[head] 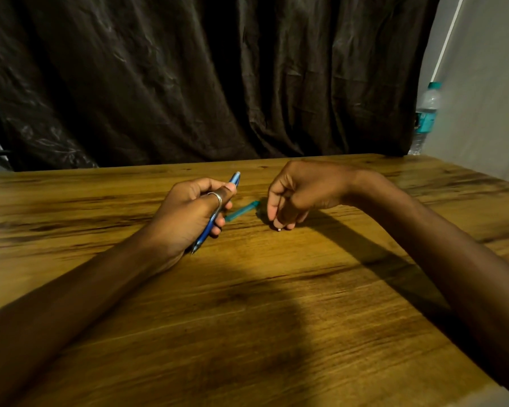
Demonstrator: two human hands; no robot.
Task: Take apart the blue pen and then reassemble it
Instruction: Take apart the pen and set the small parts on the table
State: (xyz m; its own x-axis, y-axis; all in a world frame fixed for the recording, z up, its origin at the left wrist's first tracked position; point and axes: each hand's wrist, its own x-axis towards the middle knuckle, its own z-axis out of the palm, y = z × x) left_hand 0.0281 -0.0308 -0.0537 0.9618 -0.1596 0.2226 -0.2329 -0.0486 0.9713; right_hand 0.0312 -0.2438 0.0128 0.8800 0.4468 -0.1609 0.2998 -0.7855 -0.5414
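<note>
The left hand [188, 212] is curled round the blue pen [207, 229], gripping it across the fingers with the thumb pressed along the barrel. The pen lies slanted through this hand: its rounded blue end sticks out beyond the fingertips on the far side, and its pointed tip juts out below the heel of the hand, just above the table [276, 304]. A silver ring [216, 197] shows on this hand, right beside the barrel. The right hand [303, 192] is held apart from the left, its wrist bent and raised and its fingers bunched together and pointing down. They pinch a tiny pale piece [279, 229] right at the table's surface; it is too small to tell what it is. Between the 2 hands, nearer the left fingertips, a short teal pen part [241, 211] lies flat on the table, touched by neither hand. Beyond the right hand, past the far corner of the table, a clear water bottle [426, 116] with a teal cap stands upright. A dark curtain [188, 83] hangs behind both hands.
</note>
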